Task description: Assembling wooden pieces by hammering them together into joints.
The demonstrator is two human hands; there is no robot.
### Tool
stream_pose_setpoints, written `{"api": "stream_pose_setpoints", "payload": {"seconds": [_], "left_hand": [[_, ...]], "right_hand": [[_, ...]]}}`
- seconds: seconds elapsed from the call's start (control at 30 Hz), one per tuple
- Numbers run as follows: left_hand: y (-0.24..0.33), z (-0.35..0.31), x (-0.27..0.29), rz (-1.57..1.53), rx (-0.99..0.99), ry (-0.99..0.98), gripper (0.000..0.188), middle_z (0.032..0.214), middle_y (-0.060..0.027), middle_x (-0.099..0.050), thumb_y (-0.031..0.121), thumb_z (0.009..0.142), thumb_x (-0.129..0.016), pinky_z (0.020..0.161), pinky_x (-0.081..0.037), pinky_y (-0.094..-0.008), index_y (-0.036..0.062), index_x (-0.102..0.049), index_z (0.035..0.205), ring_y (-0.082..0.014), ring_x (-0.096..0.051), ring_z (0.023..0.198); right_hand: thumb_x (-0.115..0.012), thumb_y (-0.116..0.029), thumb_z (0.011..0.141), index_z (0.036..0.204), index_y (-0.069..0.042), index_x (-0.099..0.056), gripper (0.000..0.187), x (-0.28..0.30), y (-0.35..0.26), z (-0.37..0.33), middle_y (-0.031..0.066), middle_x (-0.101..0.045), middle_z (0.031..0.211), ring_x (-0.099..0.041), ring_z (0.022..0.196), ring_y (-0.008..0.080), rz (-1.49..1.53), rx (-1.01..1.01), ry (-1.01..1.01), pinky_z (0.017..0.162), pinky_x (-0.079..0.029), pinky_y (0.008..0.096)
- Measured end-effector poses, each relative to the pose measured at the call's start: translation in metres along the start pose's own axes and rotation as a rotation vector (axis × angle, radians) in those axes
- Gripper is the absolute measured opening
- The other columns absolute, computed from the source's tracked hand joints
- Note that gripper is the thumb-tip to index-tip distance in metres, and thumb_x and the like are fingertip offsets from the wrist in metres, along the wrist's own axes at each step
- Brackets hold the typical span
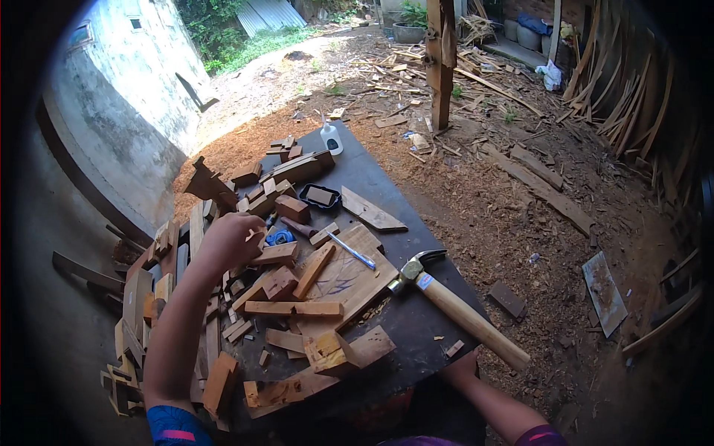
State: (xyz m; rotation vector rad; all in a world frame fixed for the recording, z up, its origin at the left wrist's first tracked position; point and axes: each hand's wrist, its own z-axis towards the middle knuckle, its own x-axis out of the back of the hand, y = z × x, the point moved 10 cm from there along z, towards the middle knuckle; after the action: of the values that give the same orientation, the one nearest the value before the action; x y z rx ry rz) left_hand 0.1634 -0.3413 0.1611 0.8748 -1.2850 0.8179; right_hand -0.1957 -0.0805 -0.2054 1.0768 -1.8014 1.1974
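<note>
My left hand [236, 239] reaches over the cluttered left side of the dark table [387, 201]. Its fingers are curled closed; whatever they hold is hidden. Just right of it lies a blue tape measure [280, 237], among many small wood blocks [280, 283]. My right hand [462, 366] is low at the table's near right edge, its fingers out of sight below the edge. A claw hammer [465, 316] lies close above it, its wooden handle sticking out past the table. A blue and white pen [352, 250] rests on a flat, marked wooden board [361, 279].
A white bottle [332, 140] stands at the table's far end. Nearer is a small black tray [320, 196] with a block in it. More offcuts [134, 320] pile up at left beside the wall. A wooden post [440, 67] rises from ground strewn with shavings and planks [539, 186].
</note>
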Motion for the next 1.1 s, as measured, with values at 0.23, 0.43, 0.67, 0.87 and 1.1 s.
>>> {"api": "stream_pose_setpoints", "payload": {"seconds": [0.23,0.43,0.67,0.87,1.1], "left_hand": [[0.039,0.118,-0.070,0.245,-0.349,-0.003,0.039,0.126,-0.0123,-0.068,0.008,0.091,-0.066,0.096,-0.054,-0.0444,0.0119,-0.064,0.130,-0.0328,-0.066,0.114],[0.051,0.152,-0.105,0.251,-0.181,-0.211,0.035,0.126,-0.0105,-0.066,0.008,0.089,-0.068,0.094,-0.055,-0.0443,0.0115,-0.062,0.123,-0.0322,-0.066,0.116],[0.045,0.147,-0.104,0.135,-0.295,-0.078,0.036,0.125,-0.0091,-0.064,0.006,0.085,-0.072,0.089,-0.056,-0.0448,0.0098,-0.061,0.119,-0.0346,-0.070,0.103],[0.044,0.130,-0.092,0.137,-0.348,0.040,0.036,0.123,-0.0103,-0.065,0.004,0.083,-0.072,0.087,-0.057,-0.0441,0.0082,-0.063,0.117,-0.0344,-0.070,0.103],[0.047,0.073,0.006,-0.561,-0.195,0.320,0.048,0.133,-0.0133,-0.064,-0.003,0.083,-0.063,0.105,-0.052,-0.0399,0.0066,-0.059,0.130,-0.0255,-0.066,0.122]], "right_hand": [[-0.059,-0.058,0.090,0.153,-0.017,-0.047,0.076,0.022,-0.013,-0.007,0.0139,-0.044,0.158,-0.034,0.150,0.0370,0.085,0.013,0.020,0.120,-0.026,0.0557],[-0.059,-0.056,0.091,0.152,-0.016,-0.047,0.074,0.011,0.006,-0.009,0.0141,-0.045,0.158,-0.037,0.149,0.0342,0.132,-0.035,-0.008,0.121,-0.028,0.0492],[-0.060,-0.056,0.090,0.152,-0.016,-0.047,0.075,0.005,0.010,-0.006,0.0138,-0.045,0.158,-0.037,0.148,0.0360,0.167,-0.060,-0.041,0.120,-0.028,0.0521],[-0.060,-0.056,0.089,0.152,-0.017,-0.047,0.075,0.007,0.014,-0.001,0.0136,-0.045,0.157,-0.037,0.147,0.0375,0.208,-0.086,-0.006,0.119,-0.028,0.0546],[-0.060,-0.057,0.088,0.151,-0.017,-0.048,0.076,0.013,0.012,-0.004,0.0133,-0.045,0.157,-0.038,0.146,0.0393,0.233,-0.059,0.070,0.118,-0.028,0.0575]]}}
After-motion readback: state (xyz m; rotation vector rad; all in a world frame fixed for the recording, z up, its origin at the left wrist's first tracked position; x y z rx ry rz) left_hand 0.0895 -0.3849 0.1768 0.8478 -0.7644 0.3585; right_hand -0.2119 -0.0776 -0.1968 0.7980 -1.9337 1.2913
